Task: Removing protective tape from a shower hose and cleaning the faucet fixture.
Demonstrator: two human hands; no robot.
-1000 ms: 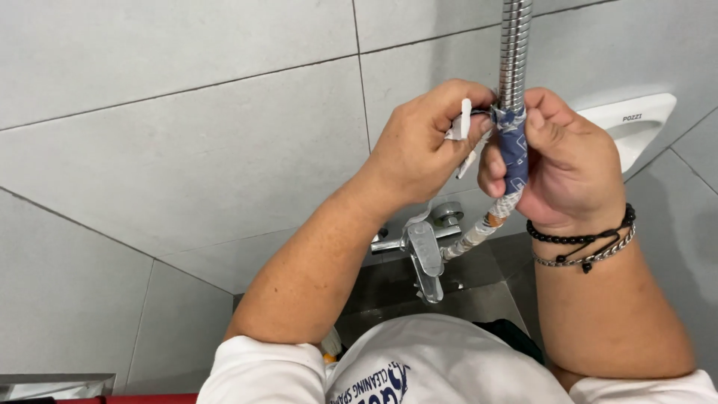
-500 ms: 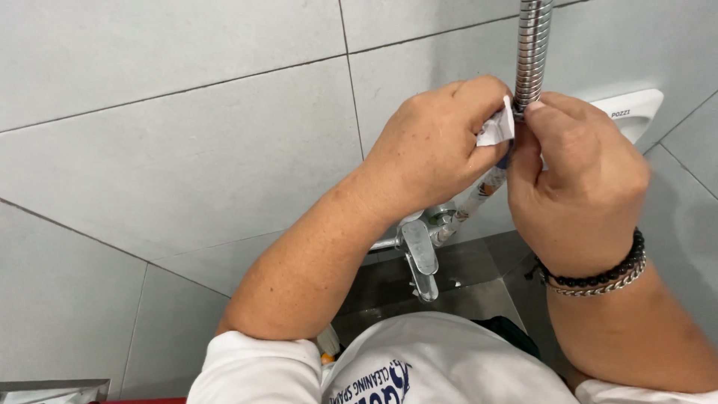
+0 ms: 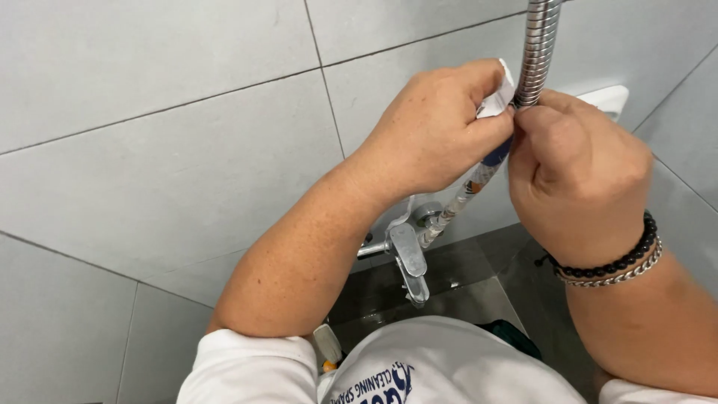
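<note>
Nearest the camera is a white shirt (image 3: 449, 366) with blue print, filling the bottom edge. Just past its left shoulder a small white bottle top (image 3: 327, 346) shows beside the left forearm.

Below the arms, a chrome tap (image 3: 410, 262) with a lever handle stands out from the wall over a dark floor (image 3: 479, 288). A hose (image 3: 537, 52) rises from the tap's right side; its lower stretch is wrapped in a white and blue printed film, and its upper stretch is bare ribbed metal that runs up out of the top edge.

The left hand (image 3: 434, 135) comes in from the lower left and is closed around the hose where the wrapped part ends, thumb and fingers pinching a piece of white wrapper (image 3: 499, 96) against it. The right hand (image 3: 580, 179) meets it from the right, fingers curled shut on the same spot of the hose, fingertips touching the left thumb. The right wrist wears two bracelets (image 3: 615, 265), one of black beads and one a silver chain.

Behind the right hand a white fitting (image 3: 609, 97) is fixed to the wall. Farthest back, large grey tiles (image 3: 164, 164) with thin dark joints cover the wall.
</note>
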